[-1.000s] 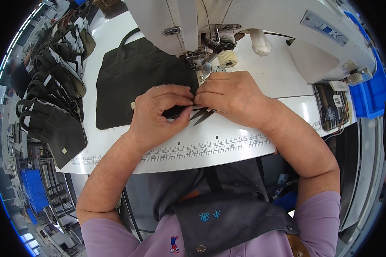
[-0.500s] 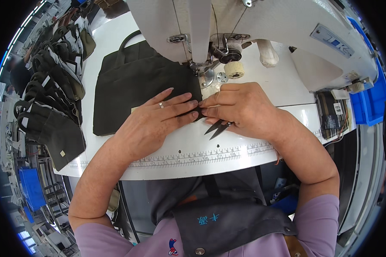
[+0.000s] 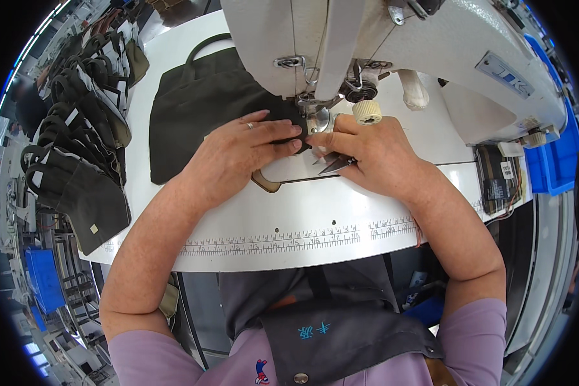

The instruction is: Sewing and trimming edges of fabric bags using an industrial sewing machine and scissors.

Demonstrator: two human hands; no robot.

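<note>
My left hand [image 3: 241, 154] lies flat with outstretched fingers on a dark olive fabric bag [image 3: 193, 96] with a loop handle. Its fingertips press near the bag's right corner, just in front of the sewing machine's presser foot and needle plate [image 3: 318, 119]. My right hand [image 3: 373, 154] is closed round dark scissors [image 3: 333, 165], blades pointing left and down, while its forefinger reaches to the bag's edge beside the plate. Whether that fingertip grips the fabric is unclear.
A pile of similar bags [image 3: 90, 141] lines the table's left. The white sewing machine [image 3: 457, 51] overhangs the back right. A blue crate [image 3: 547, 168] and a dark control box [image 3: 498, 186] sit at the right. The table's front edge [image 3: 270, 260] carries a printed ruler.
My left fingers have gone from curled at the bag's edge to lying flat. Both hands, the bag and scissors have shifted up toward the needle in the last half second.
</note>
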